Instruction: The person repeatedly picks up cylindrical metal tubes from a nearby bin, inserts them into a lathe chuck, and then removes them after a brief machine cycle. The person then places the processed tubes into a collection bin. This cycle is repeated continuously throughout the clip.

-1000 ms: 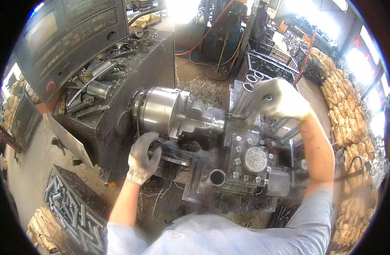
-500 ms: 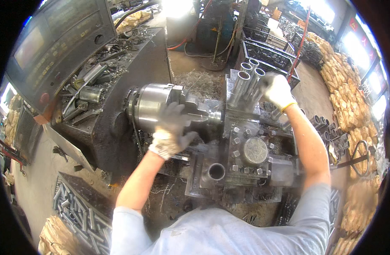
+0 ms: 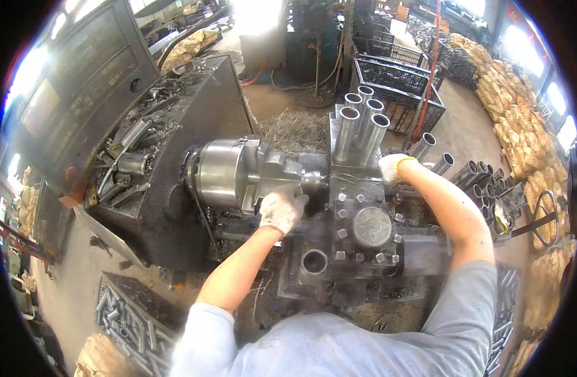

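Crate [image 3: 145, 294] with loose tubes [image 3: 152, 335] is cut off below. The blurred left hand [image 3: 281, 210] is at the near edge of the chuck [image 3: 222, 174], the right hand [image 3: 392, 168] beside upright tubes [image 3: 373, 139] at the far edge of the toolpost [image 3: 354, 183], fingers hidden; I cannot tell either grip. Beyond, contents of black crates [image 3: 430, 114] are unclear.

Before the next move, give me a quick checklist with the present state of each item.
1. Left hand well clear of the chuck: not ok, it is right by it; contact is unclear.
2. Left hand empty: cannot tell, it is blurred.
3. Right hand holding something: cannot tell, its grip is hidden.
4. Tubes by the right hand standing on end: ok, five are grouped together.
5. Chuck at rest: cannot tell from this picture.
6. Both hands gloved: ok.
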Demonstrator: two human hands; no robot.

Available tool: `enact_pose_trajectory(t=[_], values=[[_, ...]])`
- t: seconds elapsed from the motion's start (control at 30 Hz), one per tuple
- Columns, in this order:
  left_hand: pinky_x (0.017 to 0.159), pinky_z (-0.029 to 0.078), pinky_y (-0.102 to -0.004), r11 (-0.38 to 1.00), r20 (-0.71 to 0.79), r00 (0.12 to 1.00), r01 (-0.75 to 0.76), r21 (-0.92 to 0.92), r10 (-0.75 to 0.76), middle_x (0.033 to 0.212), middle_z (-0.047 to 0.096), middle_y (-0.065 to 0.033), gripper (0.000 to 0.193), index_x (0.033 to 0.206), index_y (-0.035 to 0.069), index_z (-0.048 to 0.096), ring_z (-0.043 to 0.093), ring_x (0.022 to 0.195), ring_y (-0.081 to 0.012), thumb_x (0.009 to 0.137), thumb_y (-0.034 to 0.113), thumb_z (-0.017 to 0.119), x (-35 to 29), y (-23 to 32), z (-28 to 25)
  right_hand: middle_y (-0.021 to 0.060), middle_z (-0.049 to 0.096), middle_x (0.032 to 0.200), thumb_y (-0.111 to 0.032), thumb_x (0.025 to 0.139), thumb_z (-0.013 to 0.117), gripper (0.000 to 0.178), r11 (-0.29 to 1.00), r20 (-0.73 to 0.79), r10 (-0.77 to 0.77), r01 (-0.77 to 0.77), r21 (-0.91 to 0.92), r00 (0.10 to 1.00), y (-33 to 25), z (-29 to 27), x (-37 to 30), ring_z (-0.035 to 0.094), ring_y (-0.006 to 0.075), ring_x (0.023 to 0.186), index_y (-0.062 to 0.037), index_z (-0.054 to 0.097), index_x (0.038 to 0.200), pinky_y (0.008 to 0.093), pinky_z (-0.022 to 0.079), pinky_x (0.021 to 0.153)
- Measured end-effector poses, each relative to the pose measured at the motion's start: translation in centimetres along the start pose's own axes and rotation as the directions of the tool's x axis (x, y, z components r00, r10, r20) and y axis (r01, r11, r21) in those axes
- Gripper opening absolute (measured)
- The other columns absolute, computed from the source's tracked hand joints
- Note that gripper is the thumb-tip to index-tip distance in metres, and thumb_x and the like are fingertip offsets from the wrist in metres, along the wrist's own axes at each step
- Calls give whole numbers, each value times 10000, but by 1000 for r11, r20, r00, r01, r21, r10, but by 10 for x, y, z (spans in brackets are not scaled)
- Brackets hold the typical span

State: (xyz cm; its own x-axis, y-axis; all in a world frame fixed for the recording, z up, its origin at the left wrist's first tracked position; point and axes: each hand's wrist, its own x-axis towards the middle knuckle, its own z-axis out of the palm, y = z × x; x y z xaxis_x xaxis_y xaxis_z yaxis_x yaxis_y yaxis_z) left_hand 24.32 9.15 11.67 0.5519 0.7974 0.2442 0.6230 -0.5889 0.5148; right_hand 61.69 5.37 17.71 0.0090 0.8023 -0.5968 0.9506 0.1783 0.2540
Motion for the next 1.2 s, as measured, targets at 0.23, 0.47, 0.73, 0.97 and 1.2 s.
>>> enact_pose_trajectory(t=[0.23,0.47,0.73,0.97,1.2], values=[[763,626,-439,976,29,976,-217,-28,218,960,783,-171,155,1046,84,787,776,863,-343,922,167,746,-41,0,29,219,793,1025,-338,776,757,484,704,-231,369,-108,702,900,7,-30,-88,766,296,925,23,801,1095,409,596,837],[700,574,-383,942,-671,713,-330,-66,203,832,751,-174,118,917,37,753,740,749,-264,965,145,748,83,27,-124,101,811,1019,-35,916,764,133,731,-783,557,611,303,-277,-89,-167,-137,777,164,877,-61,813,1036,301,646,747],[1050,556,-496,919,-311,946,202,338,-93,1328,707,-257,589,1427,64,630,685,1221,-453,927,349,754,134,-46,-175,248,771,1079,-239,907,615,447,824,-845,210,376,423,491,-57,-228,-60,748,400,1048,-67,711,1309,483,575,965],[1227,352,-600,882,-390,839,-201,426,380,1447,599,-274,659,1398,23,620,520,1390,-492,814,273,797,34,-65,-139,167,763,1004,-189,824,627,316,865,71,-498,489,114,864,-71,-72,9,710,296,864,-1,784,1024,449,584,822],[1223,341,-607,859,-412,812,-198,471,413,1438,596,-266,646,1380,32,628,517,1382,-490,798,276,768,34,-74,-133,256,753,1216,-554,798,801,764,724,-223,-235,323,610,946,-111,-104,38,736,336,1137,22,691,1288,452,592,958]])
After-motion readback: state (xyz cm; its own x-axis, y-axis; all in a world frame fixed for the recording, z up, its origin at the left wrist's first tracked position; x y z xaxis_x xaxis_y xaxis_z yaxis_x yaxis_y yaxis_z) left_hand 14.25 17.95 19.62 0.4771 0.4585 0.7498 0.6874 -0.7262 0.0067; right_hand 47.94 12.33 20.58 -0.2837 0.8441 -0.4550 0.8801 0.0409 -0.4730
